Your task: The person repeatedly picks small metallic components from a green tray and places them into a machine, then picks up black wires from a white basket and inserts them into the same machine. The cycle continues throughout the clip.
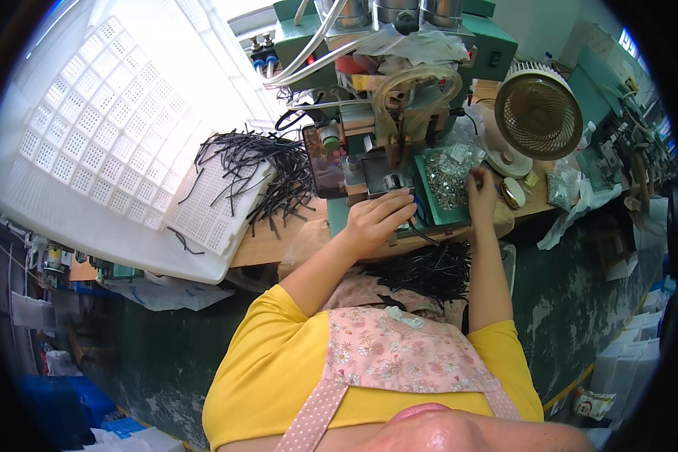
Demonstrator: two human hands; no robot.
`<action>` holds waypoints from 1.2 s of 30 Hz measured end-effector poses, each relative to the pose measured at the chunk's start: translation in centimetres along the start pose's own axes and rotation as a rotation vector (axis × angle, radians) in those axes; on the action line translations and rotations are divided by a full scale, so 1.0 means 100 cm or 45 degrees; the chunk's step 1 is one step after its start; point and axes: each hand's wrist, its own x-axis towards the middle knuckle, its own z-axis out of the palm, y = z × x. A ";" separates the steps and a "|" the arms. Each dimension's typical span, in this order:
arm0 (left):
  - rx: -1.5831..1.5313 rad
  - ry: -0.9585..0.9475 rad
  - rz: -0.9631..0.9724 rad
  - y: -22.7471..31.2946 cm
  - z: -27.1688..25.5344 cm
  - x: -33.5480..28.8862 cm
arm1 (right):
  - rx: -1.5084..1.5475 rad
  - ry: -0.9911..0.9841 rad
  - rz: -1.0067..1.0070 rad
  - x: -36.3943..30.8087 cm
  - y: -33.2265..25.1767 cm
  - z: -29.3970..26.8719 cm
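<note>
My left hand point(381, 220) is at the front of the green bench machine point(399, 83), its fingertips by a small metal work block point(388, 179). Its fingers are pressed together on a thin black strip point(423, 233), whose end trails out below them. My right hand point(483, 191) is at the right edge of a green tray point(450, 216) of small shiny metal pieces point(448, 179). The fingers there are curled in, and whatever they pinch is too small to make out. More black strips point(422, 273) lie in a bundle on my lap.
A heap of black strips point(279, 169) spills over a white perforated crate point(113, 113) at the left. A phone point(324, 162) leans beside the machine. To the right stand a round fan point(539, 113), a small oval case point(513, 193) and a bag of small parts point(559, 190).
</note>
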 end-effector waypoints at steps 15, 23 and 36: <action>-0.125 -0.080 -0.347 0.025 0.000 -0.012 | -0.652 -0.332 -0.731 -0.011 0.001 0.029; 0.557 -0.040 -0.779 -0.073 -0.063 -0.102 | -0.426 -0.128 -0.618 -0.022 0.012 0.027; 1.182 -0.685 -0.950 -0.133 -0.111 -0.159 | -0.316 -0.081 -0.510 -0.021 0.018 0.029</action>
